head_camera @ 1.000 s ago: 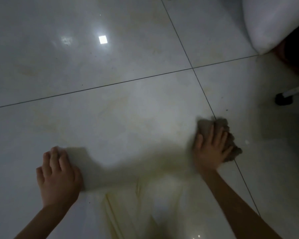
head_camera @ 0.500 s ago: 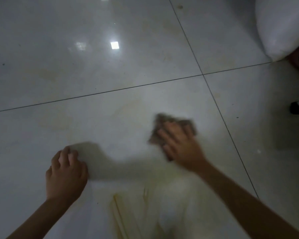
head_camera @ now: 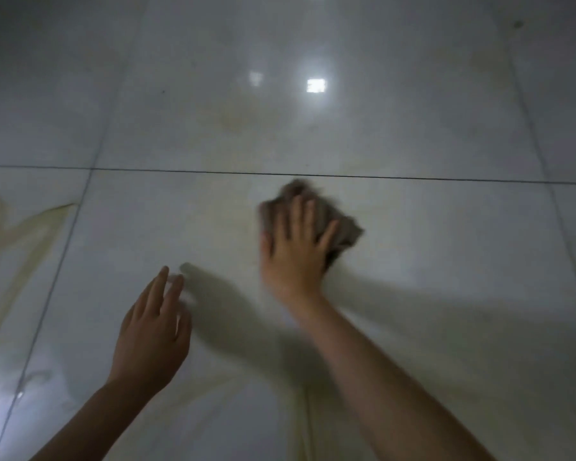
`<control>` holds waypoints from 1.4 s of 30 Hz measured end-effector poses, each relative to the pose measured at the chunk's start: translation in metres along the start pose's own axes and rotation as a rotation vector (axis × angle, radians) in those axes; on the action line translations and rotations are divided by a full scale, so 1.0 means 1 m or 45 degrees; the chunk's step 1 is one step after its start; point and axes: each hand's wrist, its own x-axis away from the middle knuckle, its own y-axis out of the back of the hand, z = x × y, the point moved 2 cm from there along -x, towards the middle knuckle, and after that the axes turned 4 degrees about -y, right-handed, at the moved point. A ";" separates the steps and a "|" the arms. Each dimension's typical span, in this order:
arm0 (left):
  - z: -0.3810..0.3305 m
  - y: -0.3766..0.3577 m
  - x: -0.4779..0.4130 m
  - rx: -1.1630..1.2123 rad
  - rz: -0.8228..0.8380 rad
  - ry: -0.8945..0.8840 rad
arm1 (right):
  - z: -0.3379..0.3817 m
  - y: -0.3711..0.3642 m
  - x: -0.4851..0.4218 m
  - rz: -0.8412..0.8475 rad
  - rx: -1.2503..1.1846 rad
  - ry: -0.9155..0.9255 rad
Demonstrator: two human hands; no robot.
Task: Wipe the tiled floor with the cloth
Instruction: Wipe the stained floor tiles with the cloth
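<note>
A right hand (head_camera: pixel 295 247), fingers spread, presses the cloth (head_camera: pixel 316 217) flat just short of a grout line (head_camera: pixel 413 178); the left hand (head_camera: pixel 153 327), relaxed and empty, trails nearer.

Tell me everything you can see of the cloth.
The cloth is a dull grey-brown rag, soft-looking and bunched into a crumpled wad; its edges are blurred, so the weave cannot be told. It lies on the pale, glossy tiled floor, on the person's side of a dark grout line. The right hand presses on it with straight, spread fingers, covering its near left part.
</note>
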 end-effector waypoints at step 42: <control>0.245 -0.023 0.177 0.310 -0.366 0.664 | 0.312 -0.076 0.015 0.259 0.100 0.625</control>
